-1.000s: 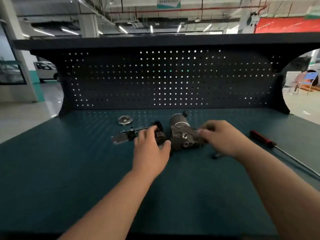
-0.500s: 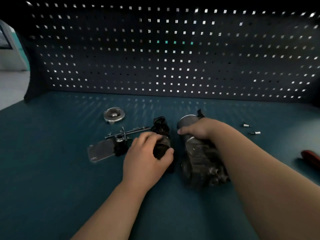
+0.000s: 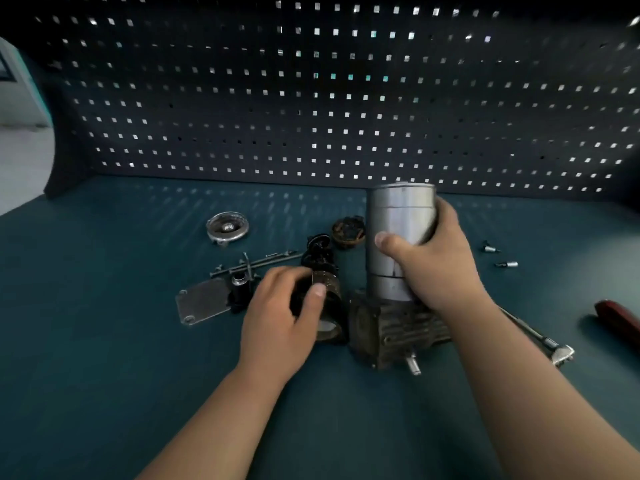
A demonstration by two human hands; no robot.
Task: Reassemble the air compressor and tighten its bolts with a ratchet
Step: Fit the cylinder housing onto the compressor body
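The air compressor body (image 3: 391, 327) stands upright on the bench, its grey metal cylinder (image 3: 398, 220) pointing up and its finned dark base on the mat. My right hand (image 3: 429, 258) grips the cylinder from the right side. My left hand (image 3: 287, 313) curls round a dark rotor part (image 3: 329, 299) lying just left of the base. A ratchet (image 3: 540, 337) lies behind my right wrist, its head at the right. Long bolts (image 3: 256, 263), a flat cover plate (image 3: 202, 301), a round end cap (image 3: 227, 226) and a brown brush ring (image 3: 348, 231) lie to the left and behind.
Two small bits (image 3: 498, 256) lie on the mat at the right. A red-handled screwdriver (image 3: 616, 320) sits at the far right edge. A dark pegboard (image 3: 311, 98) closes off the back of the teal bench (image 3: 104, 393).
My right hand has tipped the compressor body from lying on its side to standing upright. The brush ring behind it has come into view. My left hand stays on the rotor part.
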